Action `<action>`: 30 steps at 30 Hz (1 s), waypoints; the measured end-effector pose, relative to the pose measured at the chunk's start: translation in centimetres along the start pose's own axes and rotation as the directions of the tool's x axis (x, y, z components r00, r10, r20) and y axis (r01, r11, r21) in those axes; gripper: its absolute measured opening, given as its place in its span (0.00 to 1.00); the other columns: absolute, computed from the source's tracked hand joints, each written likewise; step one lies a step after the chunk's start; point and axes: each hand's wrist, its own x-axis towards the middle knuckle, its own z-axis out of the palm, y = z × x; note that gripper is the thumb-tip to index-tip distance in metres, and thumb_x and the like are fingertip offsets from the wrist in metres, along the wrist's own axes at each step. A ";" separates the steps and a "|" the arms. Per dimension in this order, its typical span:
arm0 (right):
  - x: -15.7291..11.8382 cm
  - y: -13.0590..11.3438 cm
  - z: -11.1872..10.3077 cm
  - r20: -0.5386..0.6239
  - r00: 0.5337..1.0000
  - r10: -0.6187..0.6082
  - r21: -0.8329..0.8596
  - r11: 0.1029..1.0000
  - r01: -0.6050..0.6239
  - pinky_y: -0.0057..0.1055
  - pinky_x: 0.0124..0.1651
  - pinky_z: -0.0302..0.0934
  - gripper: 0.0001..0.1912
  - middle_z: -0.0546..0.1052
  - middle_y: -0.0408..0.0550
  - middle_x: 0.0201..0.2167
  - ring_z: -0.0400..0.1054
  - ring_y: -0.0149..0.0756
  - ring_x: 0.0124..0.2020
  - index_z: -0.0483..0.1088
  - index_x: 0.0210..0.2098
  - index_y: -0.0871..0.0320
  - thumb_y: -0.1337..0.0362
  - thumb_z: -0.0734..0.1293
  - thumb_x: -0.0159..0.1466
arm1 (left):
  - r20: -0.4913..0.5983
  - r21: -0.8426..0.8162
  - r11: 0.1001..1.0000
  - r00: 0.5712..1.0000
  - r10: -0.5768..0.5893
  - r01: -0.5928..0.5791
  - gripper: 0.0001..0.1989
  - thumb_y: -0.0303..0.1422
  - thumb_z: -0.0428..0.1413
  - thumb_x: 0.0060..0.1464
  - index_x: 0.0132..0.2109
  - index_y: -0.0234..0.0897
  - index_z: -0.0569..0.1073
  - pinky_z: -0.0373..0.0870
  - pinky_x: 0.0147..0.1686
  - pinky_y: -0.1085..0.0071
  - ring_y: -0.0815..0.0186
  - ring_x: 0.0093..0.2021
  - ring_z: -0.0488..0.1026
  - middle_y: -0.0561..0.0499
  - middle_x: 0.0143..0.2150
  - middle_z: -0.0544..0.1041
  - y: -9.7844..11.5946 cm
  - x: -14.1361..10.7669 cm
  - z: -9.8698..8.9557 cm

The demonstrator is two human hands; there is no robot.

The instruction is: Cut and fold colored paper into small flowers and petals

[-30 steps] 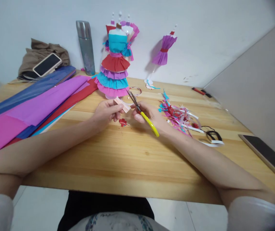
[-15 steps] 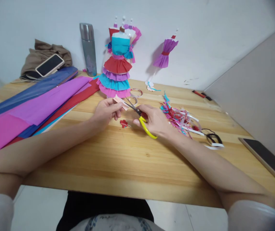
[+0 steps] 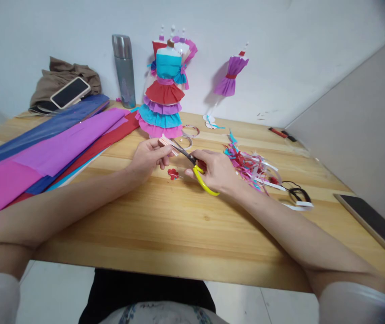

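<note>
Our left grip (image 3: 150, 155) is pinched closed on the pleated striped paper (image 3: 164, 141); our right grip (image 3: 217, 170) is curled round yellow-handled scissors (image 3: 191, 158), blades at the paper's edge, contact unconfirmed. We judge the paper is raised above the desk (image 3: 165, 225) to present that edge squarely and clear the red flower-shaped cutout (image 3: 173, 174). Containers: one capped vacuum flask (image 3: 123, 74), upright at the back, contents not visible to us
</note>
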 end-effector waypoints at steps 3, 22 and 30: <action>0.0 -0.1 0.0 -0.013 1.000 0.011 -0.019 1.000 -0.012 0.30 0.30 0.45 0.20 0.71 0.48 0.26 0.61 0.35 0.25 0.72 0.36 0.58 0.47 0.63 0.63 | 0.004 0.008 1.000 1.000 0.000 0.000 0.07 0.32 0.64 0.49 0.29 0.31 0.76 0.61 0.16 0.79 0.75 0.17 0.66 0.52 0.21 0.74 0.0 0.0 0.0; -0.2 -0.7 -0.3 -0.027 0.999 0.025 -0.049 0.998 -0.027 0.31 0.30 0.46 0.17 0.72 0.48 0.25 0.62 0.35 0.25 0.71 0.34 0.58 0.50 0.62 0.64 | -0.013 0.009 0.999 0.999 -0.044 0.044 0.08 0.32 0.65 0.49 0.29 0.31 0.76 0.60 0.16 0.79 0.76 0.17 0.66 0.52 0.22 0.75 0.2 -0.1 0.1; -0.2 -0.8 -0.3 -0.037 0.999 0.008 -0.024 1.000 -0.009 0.31 0.29 0.45 0.19 0.70 0.46 0.22 0.59 0.33 0.23 0.67 0.28 0.56 0.47 0.62 0.64 | -0.013 -0.001 0.999 0.999 -0.051 0.051 0.09 0.33 0.66 0.49 0.29 0.31 0.76 0.60 0.16 0.78 0.76 0.18 0.66 0.53 0.23 0.75 0.4 -0.2 0.2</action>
